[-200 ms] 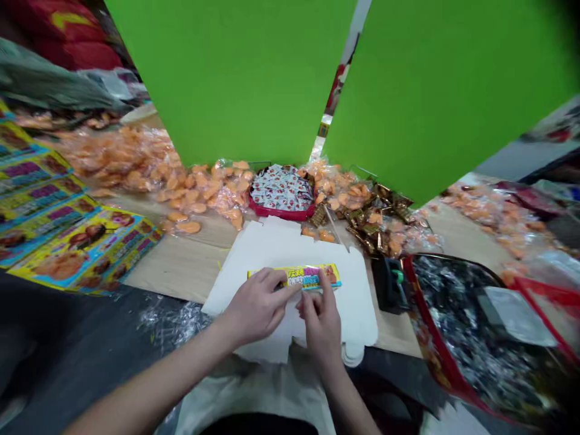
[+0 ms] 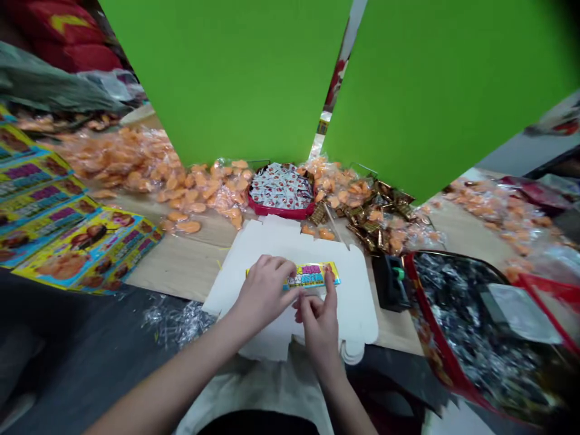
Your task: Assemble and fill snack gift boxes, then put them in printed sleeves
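A long, narrow printed box [image 2: 312, 275], yellow and blue with pink lettering, lies crosswise on a white cardboard sheet [image 2: 272, 238]. My left hand [image 2: 266, 287] bends over the box's left part, its fingers closed on it and hiding some of the print. On the near side, my right hand [image 2: 319, 308] has its index finger along the right end of the box. The right thumb and the other fingers are curled together close to the left thumb, just below the box. Whether something small is pinched between them cannot be made out.
Behind the sheet stands a red tray [image 2: 283, 211] of white printed sachets. Bagged orange pieces [image 2: 203, 190] and brown-gold packets [image 2: 380, 211] lie around it. Printed yellow boxes [image 2: 86, 251] are at left; a red-rimmed tub [image 2: 466, 326] of shiny wrappers and a black tape dispenser [image 2: 388, 284] at right.
My left hand has shifted slightly up and right over the box, covering more of its lettering. My right hand has barely moved, its index finger still at the right end.
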Demonstrator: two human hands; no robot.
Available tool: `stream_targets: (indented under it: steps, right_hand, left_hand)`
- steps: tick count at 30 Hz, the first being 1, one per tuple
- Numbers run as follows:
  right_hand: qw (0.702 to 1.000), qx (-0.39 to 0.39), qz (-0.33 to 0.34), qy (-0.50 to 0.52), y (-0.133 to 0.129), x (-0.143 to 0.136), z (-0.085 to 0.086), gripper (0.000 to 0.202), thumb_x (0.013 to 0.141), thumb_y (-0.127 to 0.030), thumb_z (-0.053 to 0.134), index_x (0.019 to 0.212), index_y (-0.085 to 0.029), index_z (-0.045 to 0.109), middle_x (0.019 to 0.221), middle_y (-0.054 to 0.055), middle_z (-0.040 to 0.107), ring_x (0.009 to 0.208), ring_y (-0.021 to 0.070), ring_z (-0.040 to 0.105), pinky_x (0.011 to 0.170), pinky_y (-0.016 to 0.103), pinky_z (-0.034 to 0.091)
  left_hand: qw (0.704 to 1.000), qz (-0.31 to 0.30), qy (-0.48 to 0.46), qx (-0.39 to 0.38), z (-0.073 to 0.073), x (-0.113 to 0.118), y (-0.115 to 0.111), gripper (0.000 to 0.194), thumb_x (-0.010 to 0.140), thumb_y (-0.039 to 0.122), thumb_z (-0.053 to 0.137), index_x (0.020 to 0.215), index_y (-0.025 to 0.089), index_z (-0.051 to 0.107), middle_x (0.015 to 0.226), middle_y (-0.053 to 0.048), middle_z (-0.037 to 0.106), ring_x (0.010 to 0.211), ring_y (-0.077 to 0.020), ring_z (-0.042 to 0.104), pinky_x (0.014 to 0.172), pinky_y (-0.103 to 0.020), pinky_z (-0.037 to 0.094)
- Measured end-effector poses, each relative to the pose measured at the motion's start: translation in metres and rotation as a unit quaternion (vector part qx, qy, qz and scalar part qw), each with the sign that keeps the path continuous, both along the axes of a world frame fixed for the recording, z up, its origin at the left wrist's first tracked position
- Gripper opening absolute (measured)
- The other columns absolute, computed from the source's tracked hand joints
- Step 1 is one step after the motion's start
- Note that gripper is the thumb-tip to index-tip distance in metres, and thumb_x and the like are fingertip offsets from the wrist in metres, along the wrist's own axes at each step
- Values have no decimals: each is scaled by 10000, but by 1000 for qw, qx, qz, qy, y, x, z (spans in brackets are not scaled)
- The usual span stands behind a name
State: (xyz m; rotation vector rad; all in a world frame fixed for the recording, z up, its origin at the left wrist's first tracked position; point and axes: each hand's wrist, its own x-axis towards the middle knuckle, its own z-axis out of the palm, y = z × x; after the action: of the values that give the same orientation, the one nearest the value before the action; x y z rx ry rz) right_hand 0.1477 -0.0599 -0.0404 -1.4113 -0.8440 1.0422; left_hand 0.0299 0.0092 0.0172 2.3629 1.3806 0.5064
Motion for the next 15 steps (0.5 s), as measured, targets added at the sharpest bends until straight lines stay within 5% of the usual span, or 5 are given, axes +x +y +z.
stream_targets:
  steps: [3, 6, 9, 11, 15]
  right_hand:
    - [1000, -9, -5, -28, -28, 7, -18, 783, 880, -329, 513, 1457, -240, -9, 661, -52, 604, 536, 123, 552, 538, 262, 499]
    - [965, 77, 71, -242, -54, 17, -42, 512, 885, -259, 496, 1370, -276, 332, 784, 7, 648, 699, 152, 630, 642, 293, 538]
    - [819, 216, 202, -491, -56, 18, -67, 430, 815, -283, 570, 1239, -226, 524, 1155, 127, 626, 1056, 293, 594, 819, 422, 527]
    - [728, 270, 216, -591, -49, 11, -84, 503, 787, -326, 569, 1257, -157, 515, 1283, 178, 547, 1157, 377, 522, 861, 511, 495]
    - [652, 320, 168, -666, -37, -6, -126, 395, 836, -281, 418, 1160, -131, 586, 1177, 200, 616, 1064, 374, 593, 817, 549, 490]
  left_hand:
    - [999, 11, 41, -5, 0, 8, 3, 265, 758, 368, 665, 931, 196, 561, 932, -44, 626, 941, -252, 507, 782, -377, 435]
    - [998, -25, 55, 19, -4, -1, 9, 412, 761, 262, 649, 1144, 187, 517, 1101, -72, 611, 1049, -265, 493, 859, -397, 411]
    - [998, -35, 35, -30, -4, -32, 16, 513, 739, 324, 679, 1208, 203, 510, 1149, -74, 601, 1056, -253, 526, 873, -367, 422]
    - [997, 2, -10, -81, -2, -66, 18, 512, 720, 430, 691, 1156, 198, 555, 1084, -65, 624, 978, -228, 574, 826, -319, 455]
    - [970, 225, -46, 79, 8, -153, 16, 540, 755, 424, 660, 1229, 206, 522, 1158, -87, 585, 1065, -246, 548, 911, -347, 441]
